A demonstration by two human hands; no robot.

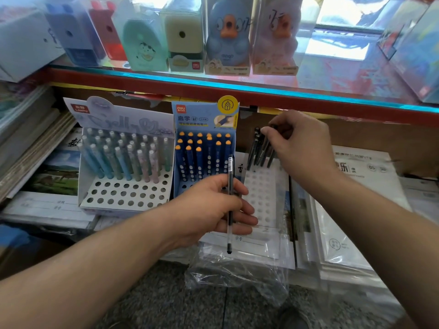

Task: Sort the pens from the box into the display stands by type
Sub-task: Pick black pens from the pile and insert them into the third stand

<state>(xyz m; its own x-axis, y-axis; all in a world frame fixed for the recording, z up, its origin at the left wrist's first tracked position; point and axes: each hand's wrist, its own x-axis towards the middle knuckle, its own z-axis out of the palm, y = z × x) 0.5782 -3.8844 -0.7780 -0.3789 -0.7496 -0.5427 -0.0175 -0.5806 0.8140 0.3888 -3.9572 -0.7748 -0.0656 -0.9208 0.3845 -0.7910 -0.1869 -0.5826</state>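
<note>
**Left hand (213, 205) grips a clear pen (230, 198); right hand (301, 148) pinches the dark pens (260, 150)**

Left hand sits near the middle of the scene, its fingers curled round the clear pen's barrel. The pen stands almost upright across the fingers. Its barcode label is at the far end and its black tip points toward the near side, over a crumpled plastic bag (237, 274). The far end of the pen overlaps the right edge of the blue stand (181, 184), which holds blue pens with orange tops (199, 155).

Just right of the held pen is the pale perforated stand (261, 195), with most of its holes bare. The left hand's fingertips reach its left edge.

Farther off and to the right, the right hand has its thumb and fingers closed narrowly on the tops of the dark pens. These pens stand as a small leaning cluster in the far rows of the pale stand, directly left of and under the fingertips. I cannot tell how many of them the fingers actually hold.

At the far left, a white stand (123, 193) carries pastel pens (123, 157) in its far rows. All three stands rest on stacked notebooks (351, 210). Boxed pencil sharpeners (183, 36) line the glass shelf (237, 86) above.
</note>
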